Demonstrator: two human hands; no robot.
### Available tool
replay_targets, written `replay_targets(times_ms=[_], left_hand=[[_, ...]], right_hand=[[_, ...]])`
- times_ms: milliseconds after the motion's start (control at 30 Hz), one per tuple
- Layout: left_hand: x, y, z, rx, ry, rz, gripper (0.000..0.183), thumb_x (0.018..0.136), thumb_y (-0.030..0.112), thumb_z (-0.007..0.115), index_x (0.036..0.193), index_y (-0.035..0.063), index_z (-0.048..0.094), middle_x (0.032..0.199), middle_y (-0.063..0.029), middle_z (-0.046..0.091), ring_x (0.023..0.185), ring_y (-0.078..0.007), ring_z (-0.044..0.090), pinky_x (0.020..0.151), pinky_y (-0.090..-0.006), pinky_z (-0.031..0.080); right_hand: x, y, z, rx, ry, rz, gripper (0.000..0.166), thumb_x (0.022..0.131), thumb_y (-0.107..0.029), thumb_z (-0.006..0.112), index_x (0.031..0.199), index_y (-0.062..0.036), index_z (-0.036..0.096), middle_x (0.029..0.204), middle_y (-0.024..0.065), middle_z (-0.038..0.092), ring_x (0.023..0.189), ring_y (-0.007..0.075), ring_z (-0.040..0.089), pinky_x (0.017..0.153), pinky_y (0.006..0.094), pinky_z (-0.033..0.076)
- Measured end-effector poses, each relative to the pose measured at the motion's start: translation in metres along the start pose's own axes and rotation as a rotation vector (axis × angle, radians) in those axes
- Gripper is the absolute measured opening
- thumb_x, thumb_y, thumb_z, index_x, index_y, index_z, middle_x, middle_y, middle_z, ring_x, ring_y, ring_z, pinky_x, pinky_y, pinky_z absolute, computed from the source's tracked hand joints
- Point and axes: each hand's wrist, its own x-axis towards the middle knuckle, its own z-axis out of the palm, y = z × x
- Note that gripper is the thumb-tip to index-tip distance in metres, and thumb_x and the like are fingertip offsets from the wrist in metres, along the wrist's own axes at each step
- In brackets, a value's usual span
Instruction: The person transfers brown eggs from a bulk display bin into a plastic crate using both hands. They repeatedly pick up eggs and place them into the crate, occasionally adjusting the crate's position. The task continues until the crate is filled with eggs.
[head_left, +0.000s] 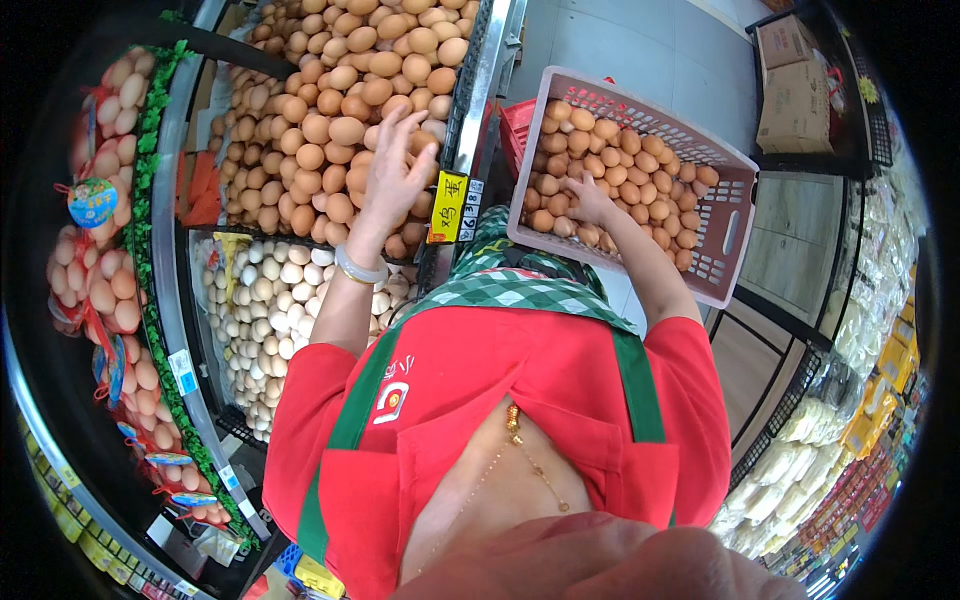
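Note:
My left hand (401, 165) is over the display bin of brown eggs (330, 127), with fingers and thumb apart. A brown egg shows in the gap between them; no grip on it is visible. My right hand (592, 201) reaches into a pinkish-brown plastic crate (645, 101), among the brown eggs (630, 172) there. Its fingertips touch eggs near the crate's left side, and whether they grip one is hidden. The crate sits tilted in view, to the right of the bin, with eggs covering much of its bottom.
A metal rail (480, 82) and a yellow price sign (448, 206) edge the bin. Paler eggs (277, 292) fill a nearer bin. Netted eggs (112, 277) line the far left. Part of a red basket (517, 127) shows beside the crate; cardboard boxes (795, 105) stand right.

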Motion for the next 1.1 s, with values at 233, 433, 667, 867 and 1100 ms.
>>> replay_targets(times_ms=[233,433,667,867,1100], left_hand=[[-0.011,0.016,0.026,0.023,-0.068,0.085,0.039,0.082,0.014,0.057,0.12,0.0075,0.049,0.132,-0.0174,0.038,0.115,-0.0307,0.047,0.097,-0.0371,0.037],[-0.019,0.031,0.048,-0.132,-0.194,0.074,0.037,0.083,0.018,0.055,0.119,0.0109,0.05,0.13,-0.0173,0.04,0.116,-0.0344,0.045,0.094,-0.0392,0.039],[-0.031,0.031,0.068,-0.16,-0.263,0.125,0.039,0.082,0.017,0.055,0.119,0.0108,0.049,0.129,-0.016,0.04,0.115,-0.0336,0.045,0.095,-0.0389,0.039],[-0.027,0.028,0.083,-0.206,-0.299,0.132,0.036,0.084,0.017,0.054,0.118,0.0083,0.05,0.126,-0.015,0.043,0.115,-0.0317,0.046,0.095,-0.0375,0.039],[-0.02,0.018,0.089,-0.418,-0.3,0.049,0.028,0.09,0.02,0.048,0.113,0.0059,0.054,0.117,-0.0117,0.05,0.112,-0.0249,0.049,0.094,-0.0337,0.039]], right_hand=[[0.003,0.002,0.008,-0.067,-0.067,-0.058,0.058,0.063,-0.018,0.071,0.119,-0.0195,0.052,0.137,0.0304,0.018,0.104,0.0442,0.052,0.09,0.0409,0.046],[0.001,-0.023,0.012,-0.154,-0.021,0.091,0.058,0.066,-0.032,0.07,0.119,-0.0166,0.053,0.132,0.0266,0.029,0.094,0.0379,0.058,0.083,0.0413,0.05],[0.002,-0.053,0.006,-0.263,0.0,0.256,0.051,0.067,-0.035,0.071,0.112,-0.0181,0.054,0.122,0.0204,0.039,0.09,0.0339,0.06,0.077,0.0403,0.051],[0.009,-0.04,0.0,-0.178,-0.129,0.224,0.062,0.067,-0.04,0.067,0.123,-0.0179,0.052,0.129,0.026,0.041,0.112,0.0316,0.051,0.089,0.038,0.046],[-0.009,-0.019,-0.014,0.341,0.137,0.176,0.063,0.064,-0.039,0.076,0.117,-0.0099,0.056,0.123,0.0208,0.04,0.113,0.0302,0.045,0.094,0.0338,0.04]])
